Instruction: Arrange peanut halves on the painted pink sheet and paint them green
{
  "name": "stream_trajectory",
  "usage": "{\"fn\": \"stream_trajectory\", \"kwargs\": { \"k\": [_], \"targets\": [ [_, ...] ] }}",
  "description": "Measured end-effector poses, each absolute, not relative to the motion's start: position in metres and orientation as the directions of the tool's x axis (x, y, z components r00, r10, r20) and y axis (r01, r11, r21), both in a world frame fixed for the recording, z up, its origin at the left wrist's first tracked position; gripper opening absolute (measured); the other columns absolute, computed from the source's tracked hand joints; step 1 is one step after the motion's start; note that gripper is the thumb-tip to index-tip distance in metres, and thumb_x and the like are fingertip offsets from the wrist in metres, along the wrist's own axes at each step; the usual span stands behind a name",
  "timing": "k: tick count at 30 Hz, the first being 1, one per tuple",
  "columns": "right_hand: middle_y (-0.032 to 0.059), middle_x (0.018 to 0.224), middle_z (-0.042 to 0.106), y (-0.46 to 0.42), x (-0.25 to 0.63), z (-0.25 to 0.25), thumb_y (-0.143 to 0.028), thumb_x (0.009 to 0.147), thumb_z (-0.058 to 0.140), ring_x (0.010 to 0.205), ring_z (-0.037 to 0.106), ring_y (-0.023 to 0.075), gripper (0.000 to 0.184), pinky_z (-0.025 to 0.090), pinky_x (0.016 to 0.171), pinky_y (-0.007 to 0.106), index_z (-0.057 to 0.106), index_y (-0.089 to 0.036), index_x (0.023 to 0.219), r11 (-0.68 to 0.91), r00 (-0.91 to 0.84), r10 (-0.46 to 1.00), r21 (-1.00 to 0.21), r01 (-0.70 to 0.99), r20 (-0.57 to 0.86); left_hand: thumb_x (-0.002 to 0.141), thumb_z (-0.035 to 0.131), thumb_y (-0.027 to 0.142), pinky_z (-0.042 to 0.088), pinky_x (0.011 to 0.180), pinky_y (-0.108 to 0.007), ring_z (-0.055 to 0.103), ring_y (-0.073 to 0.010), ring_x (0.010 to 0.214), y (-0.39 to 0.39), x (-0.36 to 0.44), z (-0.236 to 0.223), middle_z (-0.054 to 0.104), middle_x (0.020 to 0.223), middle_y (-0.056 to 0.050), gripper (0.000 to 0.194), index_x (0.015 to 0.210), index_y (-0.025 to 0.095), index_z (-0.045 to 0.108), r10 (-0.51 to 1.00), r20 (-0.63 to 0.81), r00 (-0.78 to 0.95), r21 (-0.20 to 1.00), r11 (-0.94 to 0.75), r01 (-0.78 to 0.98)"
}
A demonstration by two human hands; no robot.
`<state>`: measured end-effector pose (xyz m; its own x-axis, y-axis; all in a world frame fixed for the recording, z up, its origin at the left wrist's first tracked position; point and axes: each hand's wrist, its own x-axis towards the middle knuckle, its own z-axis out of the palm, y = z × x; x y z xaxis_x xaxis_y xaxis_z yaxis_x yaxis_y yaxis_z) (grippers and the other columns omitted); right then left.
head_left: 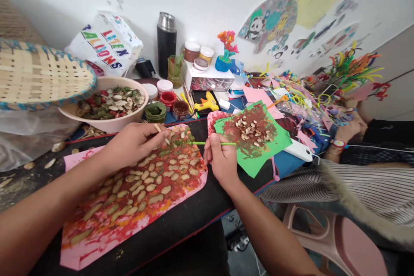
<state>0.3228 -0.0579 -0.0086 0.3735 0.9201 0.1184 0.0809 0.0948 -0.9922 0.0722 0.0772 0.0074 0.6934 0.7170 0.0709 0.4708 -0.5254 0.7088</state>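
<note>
A pink paper sheet (97, 241) smeared with red paint lies on the dark table, with several pale seeds (142, 189) stuck on it. My left hand (132, 142) rests over its far edge, fingers pinched on a thin wooden stick (159, 129) near green-painted seeds (177, 142). My right hand (221, 159) is closed round a green-handled paintbrush (207, 143) whose tip points left at those seeds. Beside it lies a green sheet (278, 142) with brown paint and seeds (252, 129).
A bowl of painted seeds (108, 103) and a woven tray (39, 75) stand at the left. Paint jars (168, 99), a yellow glue gun (207, 103) and a black flask (166, 43) sit behind. Another person's hand (351, 127) and pipe cleaners (352, 67) are at the right.
</note>
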Motion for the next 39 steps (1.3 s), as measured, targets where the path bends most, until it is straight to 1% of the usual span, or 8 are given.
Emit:
{"fn": "stream_trajectory", "kwargs": {
  "k": [4, 8, 16, 21, 26, 32, 35, 39],
  "targets": [
    [-0.0087, 0.047, 0.049, -0.058, 0.323, -0.009, -0.100, 0.105, 0.071, 0.038, 0.055, 0.0136, 0.078, 0.041, 0.042, 0.025, 0.065, -0.027, 0.076, 0.072, 0.378, 0.920, -0.994, 0.086, 0.099, 0.113, 0.046, 0.090, 0.065, 0.091, -0.036, 0.087, -0.0291, 0.096, 0.078, 0.069, 0.009, 0.097, 0.111, -0.011, 0.080, 0.090, 0.025, 0.086, 0.742, 0.076, 0.667, 0.739, -0.491, 0.462],
    [-0.0089, 0.047, 0.049, -0.059, 0.322, -0.008, -0.100, 0.104, 0.072, 0.038, 0.054, 0.0134, 0.079, 0.041, 0.041, 0.024, 0.064, -0.027, 0.076, 0.074, 0.374, 0.923, -0.995, 0.066, 0.094, 0.114, 0.047, 0.086, 0.063, 0.088, -0.035, 0.085, -0.0276, 0.091, 0.078, 0.071, 0.010, 0.095, 0.104, -0.011, 0.075, 0.087, 0.025, 0.082, 0.758, 0.098, 0.645, 0.717, -0.503, 0.482],
    [-0.0085, 0.051, 0.049, -0.066, 0.324, -0.007, -0.099, 0.107, 0.070, 0.038, 0.052, 0.0127, 0.079, 0.042, 0.041, 0.024, 0.061, -0.027, 0.075, 0.106, 0.415, 0.903, -0.993, 0.045, 0.115, 0.114, 0.048, 0.075, 0.059, 0.085, -0.035, 0.085, -0.0274, 0.088, 0.075, 0.077, 0.013, 0.094, 0.101, -0.011, 0.062, 0.086, 0.026, 0.075, 0.751, 0.109, 0.651, 0.713, -0.516, 0.475],
    [-0.0082, 0.050, 0.049, -0.072, 0.323, -0.012, -0.100, 0.108, 0.068, 0.039, 0.052, 0.0129, 0.080, 0.043, 0.042, 0.024, 0.060, -0.028, 0.074, 0.090, 0.398, 0.912, -0.995, 0.047, 0.101, 0.113, 0.047, 0.077, 0.059, 0.084, -0.035, 0.084, -0.0284, 0.087, 0.076, 0.075, 0.011, 0.094, 0.100, -0.011, 0.064, 0.084, 0.027, 0.075, 0.751, 0.097, 0.653, 0.704, -0.516, 0.488],
    [-0.0074, 0.050, 0.049, -0.074, 0.324, -0.010, -0.101, 0.108, 0.066, 0.039, 0.052, 0.0131, 0.082, 0.043, 0.043, 0.025, 0.057, -0.028, 0.071, 0.086, 0.393, 0.914, -0.994, 0.064, 0.104, 0.114, 0.047, 0.081, 0.062, 0.088, -0.035, 0.085, -0.0284, 0.088, 0.076, 0.075, 0.010, 0.095, 0.102, -0.011, 0.069, 0.086, 0.027, 0.078, 0.759, 0.090, 0.645, 0.711, -0.502, 0.492],
    [-0.0070, 0.050, 0.051, -0.071, 0.322, -0.009, -0.101, 0.106, 0.069, 0.039, 0.054, 0.0138, 0.081, 0.043, 0.042, 0.024, 0.061, -0.028, 0.073, 0.097, 0.382, 0.918, -0.994, 0.053, 0.110, 0.114, 0.044, 0.086, 0.059, 0.082, -0.034, 0.084, -0.0275, 0.086, 0.077, 0.074, 0.009, 0.094, 0.099, -0.010, 0.074, 0.085, 0.027, 0.079, 0.753, 0.098, 0.651, 0.697, -0.519, 0.495],
    [-0.0070, 0.049, 0.051, -0.072, 0.324, -0.009, -0.100, 0.107, 0.070, 0.039, 0.055, 0.0136, 0.081, 0.043, 0.042, 0.024, 0.061, -0.027, 0.072, 0.093, 0.378, 0.919, -0.994, 0.056, 0.107, 0.114, 0.044, 0.085, 0.059, 0.082, -0.034, 0.084, -0.0274, 0.085, 0.078, 0.074, 0.009, 0.094, 0.098, -0.010, 0.074, 0.086, 0.026, 0.079, 0.751, 0.095, 0.654, 0.699, -0.518, 0.493],
    [-0.0069, 0.049, 0.050, -0.072, 0.323, -0.009, -0.098, 0.108, 0.068, 0.039, 0.055, 0.0137, 0.080, 0.043, 0.043, 0.024, 0.059, -0.028, 0.072, 0.087, 0.383, 0.918, -0.994, 0.063, 0.104, 0.114, 0.046, 0.081, 0.060, 0.086, -0.035, 0.086, -0.0275, 0.090, 0.078, 0.074, 0.009, 0.095, 0.103, -0.010, 0.070, 0.086, 0.026, 0.078, 0.747, 0.087, 0.659, 0.710, -0.510, 0.485]
  ]
}}
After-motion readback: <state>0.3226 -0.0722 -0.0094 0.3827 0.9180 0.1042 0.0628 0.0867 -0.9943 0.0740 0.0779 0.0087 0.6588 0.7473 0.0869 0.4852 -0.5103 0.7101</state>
